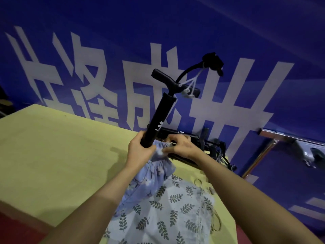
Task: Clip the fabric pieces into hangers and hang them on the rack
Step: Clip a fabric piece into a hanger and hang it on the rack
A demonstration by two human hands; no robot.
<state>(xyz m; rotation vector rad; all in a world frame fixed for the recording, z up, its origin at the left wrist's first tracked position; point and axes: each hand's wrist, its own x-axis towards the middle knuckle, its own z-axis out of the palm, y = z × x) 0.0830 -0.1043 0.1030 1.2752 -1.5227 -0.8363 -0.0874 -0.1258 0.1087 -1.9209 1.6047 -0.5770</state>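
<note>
Fingers of the left hand (140, 150) are curled round a black pump (158, 120). Its lower end is sunk in a blue drawstring bag (146, 180), whose gathered mouth is pinched by the right hand (179, 147).

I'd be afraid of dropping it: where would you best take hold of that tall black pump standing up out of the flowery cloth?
Probably low on the straight barrel of the black pump, coming from the left side, as the left hand does. The barrel is round and bare there, while the T-handle carries a hose and knotted white cord. The right hand pinches the gathered blue fabric beside it.
</note>
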